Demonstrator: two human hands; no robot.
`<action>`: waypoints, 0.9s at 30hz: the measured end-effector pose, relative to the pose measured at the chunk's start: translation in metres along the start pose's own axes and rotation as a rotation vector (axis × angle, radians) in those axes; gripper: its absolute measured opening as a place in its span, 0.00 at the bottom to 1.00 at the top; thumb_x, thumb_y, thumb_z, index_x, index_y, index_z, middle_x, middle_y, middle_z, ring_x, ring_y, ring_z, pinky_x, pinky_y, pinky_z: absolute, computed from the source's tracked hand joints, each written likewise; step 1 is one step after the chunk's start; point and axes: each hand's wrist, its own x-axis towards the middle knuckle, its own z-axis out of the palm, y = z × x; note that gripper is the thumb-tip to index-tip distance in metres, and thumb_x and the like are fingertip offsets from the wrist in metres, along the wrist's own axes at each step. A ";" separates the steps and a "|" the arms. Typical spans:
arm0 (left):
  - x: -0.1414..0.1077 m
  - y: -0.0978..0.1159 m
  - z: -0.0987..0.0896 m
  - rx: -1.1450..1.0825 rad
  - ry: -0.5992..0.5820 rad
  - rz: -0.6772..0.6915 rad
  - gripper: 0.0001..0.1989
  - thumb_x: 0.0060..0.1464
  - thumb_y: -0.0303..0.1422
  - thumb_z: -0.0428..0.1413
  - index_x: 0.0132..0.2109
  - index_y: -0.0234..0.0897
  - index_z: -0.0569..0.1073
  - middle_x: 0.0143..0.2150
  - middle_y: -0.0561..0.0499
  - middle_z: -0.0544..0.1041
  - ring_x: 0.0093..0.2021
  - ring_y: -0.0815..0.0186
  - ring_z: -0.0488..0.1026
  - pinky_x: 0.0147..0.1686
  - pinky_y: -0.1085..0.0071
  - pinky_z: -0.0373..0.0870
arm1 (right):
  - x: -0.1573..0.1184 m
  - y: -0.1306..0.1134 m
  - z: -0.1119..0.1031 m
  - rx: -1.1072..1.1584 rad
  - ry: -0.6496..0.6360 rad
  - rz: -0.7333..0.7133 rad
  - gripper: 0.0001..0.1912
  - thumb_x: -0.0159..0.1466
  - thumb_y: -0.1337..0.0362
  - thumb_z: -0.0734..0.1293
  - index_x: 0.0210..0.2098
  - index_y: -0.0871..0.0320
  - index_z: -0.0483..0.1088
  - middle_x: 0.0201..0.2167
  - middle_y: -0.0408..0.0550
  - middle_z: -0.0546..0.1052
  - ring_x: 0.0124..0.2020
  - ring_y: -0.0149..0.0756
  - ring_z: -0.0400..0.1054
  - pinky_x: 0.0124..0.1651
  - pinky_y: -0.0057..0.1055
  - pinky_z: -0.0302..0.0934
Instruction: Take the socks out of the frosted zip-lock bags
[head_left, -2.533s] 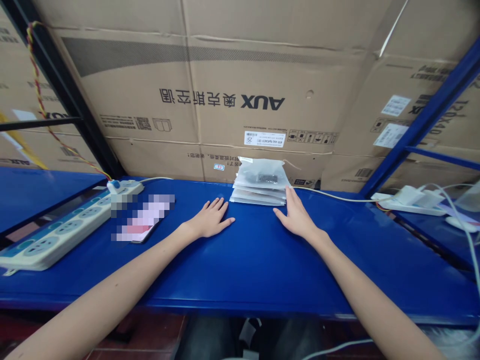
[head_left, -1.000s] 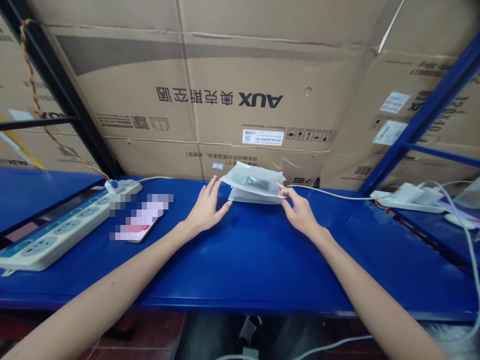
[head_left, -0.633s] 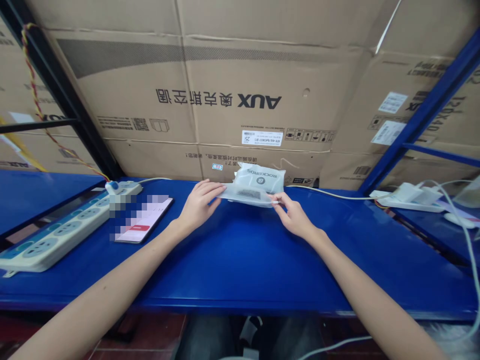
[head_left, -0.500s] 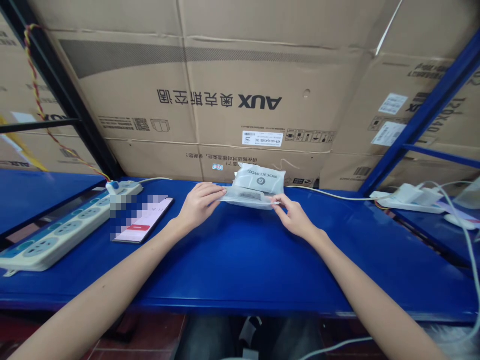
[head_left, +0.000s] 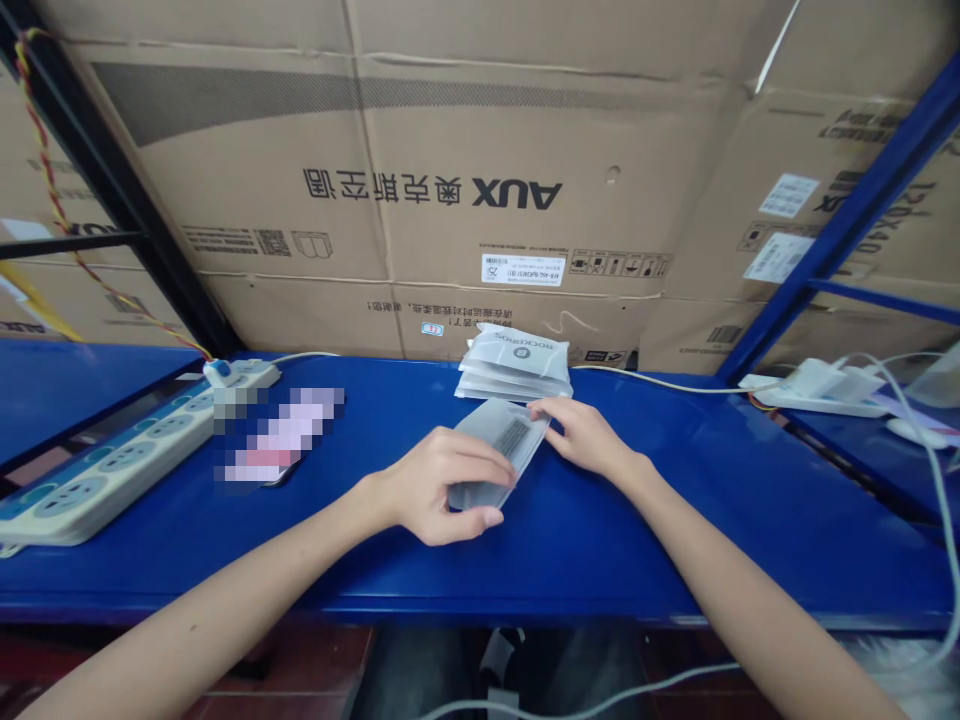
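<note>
A frosted plastic pouch (head_left: pixel 499 450) is lying tilted across the blue metal shelf (head_left: pixel 570 570) between our hands, and through its film we are seeing a dark ribbed item (head_left: pixel 511 438). Our left hand (head_left: pixel 442 495) is curling around the pouch's near end, its fingers (head_left: pixel 480 462) closed over the film and gripping it. Our right hand (head_left: pixel 581 435) is resting against the far end, with its fingers (head_left: pixel 551 408) extended, not curled, their tips touching the pouch. Just beyond, a stack of pouches (head_left: pixel 514 362) is sitting against a cardboard carton (head_left: pixel 450 170); the top one is showing ROCKBROS upside down to us. The carton is bearing an inverted AUX logo, Chinese characters and a barcode label (head_left: pixel 523 269) marked 25. To the left, a phone (head_left: pixel 279 435), blurred out, is lying beside a white power strip (head_left: pixel 112 460). To the right, blue shelf is stretching from our right hand to a second power strip (head_left: pixel 814 400) holding a white charger (head_left: pixel 814 378). The shelf's near edge is running just below our left hand.
</note>
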 end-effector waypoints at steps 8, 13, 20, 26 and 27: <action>-0.007 -0.021 0.002 0.166 -0.259 -0.301 0.27 0.62 0.43 0.52 0.64 0.39 0.64 0.68 0.44 0.59 0.69 0.53 0.53 0.67 0.51 0.51 | 0.001 -0.008 0.020 -0.008 0.077 -0.100 0.14 0.64 0.69 0.62 0.46 0.53 0.74 0.52 0.52 0.76 0.58 0.46 0.66 0.59 0.51 0.62; -0.010 -0.027 0.010 0.235 -0.332 -0.388 0.24 0.66 0.44 0.47 0.65 0.43 0.63 0.69 0.47 0.57 0.70 0.55 0.48 0.68 0.48 0.41 | 0.001 -0.005 0.019 -0.049 0.015 -0.073 0.15 0.62 0.69 0.64 0.48 0.56 0.74 0.58 0.57 0.70 0.60 0.48 0.64 0.59 0.51 0.61; -0.010 -0.023 0.016 0.257 -0.361 -0.574 0.31 0.65 0.51 0.43 0.69 0.43 0.54 0.71 0.45 0.51 0.71 0.50 0.45 0.65 0.41 0.42 | 0.002 -0.005 0.010 -0.114 0.047 0.014 0.16 0.63 0.68 0.62 0.50 0.57 0.72 0.51 0.54 0.76 0.54 0.46 0.69 0.56 0.48 0.64; -0.011 -0.018 0.019 0.264 -0.347 -0.606 0.32 0.65 0.52 0.43 0.70 0.43 0.52 0.71 0.44 0.50 0.71 0.48 0.45 0.62 0.44 0.55 | 0.002 -0.007 0.016 -0.129 0.129 0.233 0.14 0.64 0.63 0.63 0.48 0.54 0.73 0.42 0.51 0.81 0.44 0.46 0.76 0.47 0.42 0.70; -0.011 -0.016 0.020 0.271 -0.348 -0.607 0.32 0.65 0.52 0.42 0.70 0.43 0.52 0.71 0.44 0.50 0.71 0.48 0.45 0.62 0.44 0.55 | 0.003 -0.006 0.018 -0.097 0.125 0.278 0.13 0.64 0.63 0.63 0.47 0.53 0.73 0.39 0.49 0.82 0.40 0.45 0.77 0.43 0.40 0.71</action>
